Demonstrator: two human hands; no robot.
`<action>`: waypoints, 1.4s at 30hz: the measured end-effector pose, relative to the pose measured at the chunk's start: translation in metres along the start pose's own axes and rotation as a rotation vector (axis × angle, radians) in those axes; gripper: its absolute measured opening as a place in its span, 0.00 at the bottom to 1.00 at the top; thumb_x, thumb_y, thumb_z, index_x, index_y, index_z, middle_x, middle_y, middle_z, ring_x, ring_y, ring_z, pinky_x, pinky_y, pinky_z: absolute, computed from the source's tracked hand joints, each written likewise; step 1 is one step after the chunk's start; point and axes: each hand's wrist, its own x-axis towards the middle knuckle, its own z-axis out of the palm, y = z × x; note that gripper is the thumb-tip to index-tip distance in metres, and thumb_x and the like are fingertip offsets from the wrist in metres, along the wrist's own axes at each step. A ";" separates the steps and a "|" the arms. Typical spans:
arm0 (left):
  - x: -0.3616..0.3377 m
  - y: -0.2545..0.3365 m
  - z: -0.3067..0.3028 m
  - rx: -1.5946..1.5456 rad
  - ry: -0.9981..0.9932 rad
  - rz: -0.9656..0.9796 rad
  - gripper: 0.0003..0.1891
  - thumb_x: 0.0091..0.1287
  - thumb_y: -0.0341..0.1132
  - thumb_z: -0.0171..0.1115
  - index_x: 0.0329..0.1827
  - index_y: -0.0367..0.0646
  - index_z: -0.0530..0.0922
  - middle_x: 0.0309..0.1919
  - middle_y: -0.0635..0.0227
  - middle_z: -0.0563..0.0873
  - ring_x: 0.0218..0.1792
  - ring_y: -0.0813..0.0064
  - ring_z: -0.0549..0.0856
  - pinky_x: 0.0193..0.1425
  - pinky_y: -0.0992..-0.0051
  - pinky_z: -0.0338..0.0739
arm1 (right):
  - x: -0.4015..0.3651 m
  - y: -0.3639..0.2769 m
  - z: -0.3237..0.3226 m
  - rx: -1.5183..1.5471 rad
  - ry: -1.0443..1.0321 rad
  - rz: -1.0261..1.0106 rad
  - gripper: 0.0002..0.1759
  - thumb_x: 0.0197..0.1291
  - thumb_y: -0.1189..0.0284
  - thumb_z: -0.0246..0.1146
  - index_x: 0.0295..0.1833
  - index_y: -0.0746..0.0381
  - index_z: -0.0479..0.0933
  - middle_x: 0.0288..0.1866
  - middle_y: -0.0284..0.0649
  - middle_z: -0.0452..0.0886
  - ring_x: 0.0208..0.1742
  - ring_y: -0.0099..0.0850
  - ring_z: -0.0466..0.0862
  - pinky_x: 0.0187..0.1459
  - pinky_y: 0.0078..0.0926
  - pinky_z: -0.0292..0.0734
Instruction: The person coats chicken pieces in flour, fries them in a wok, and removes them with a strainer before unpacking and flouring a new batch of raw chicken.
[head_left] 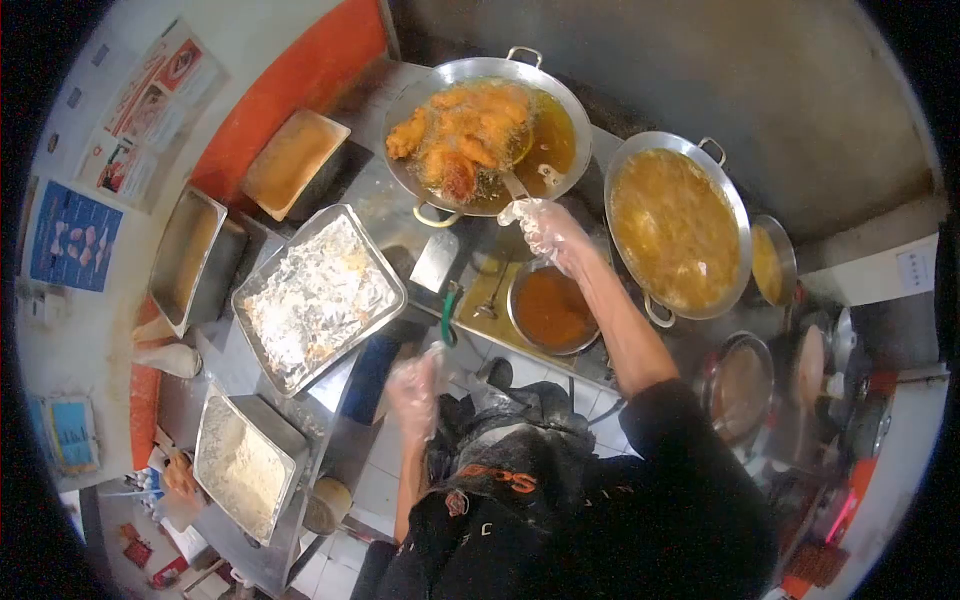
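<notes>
My right hand (548, 232), in a clear plastic glove with white coating on the fingers, is closed round the handle of a metal utensil (514, 186). That utensil reaches into a wide two-handled pan (561, 82) of oil, where browned fried pieces (465, 135) are heaped at the left. In a clear glove too, my left hand (416, 388) hangs near my waist, beside the flour tray. Its fingers are blurred, and whether it holds anything does not show. A bowl of reddish-brown liquid (553, 308) is just below my right hand.
Right of the first pan is a second pan of bubbling oil (676, 232). The flour-covered tray (320, 300) lies on the left counter, near a container of pale powder (248, 470) and two deep metal containers (296, 160). A flat metal blade (435, 262) lies between tray and bowl.
</notes>
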 end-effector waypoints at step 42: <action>0.155 0.073 0.201 -0.875 -1.056 -0.703 0.16 0.72 0.35 0.50 0.56 0.38 0.78 0.31 0.68 0.86 0.32 0.73 0.85 0.60 0.67 0.79 | -0.324 0.050 -0.030 -0.505 1.267 0.061 0.27 0.69 0.49 0.52 0.48 0.66 0.74 0.43 0.52 0.80 0.52 0.47 0.81 0.53 0.44 0.76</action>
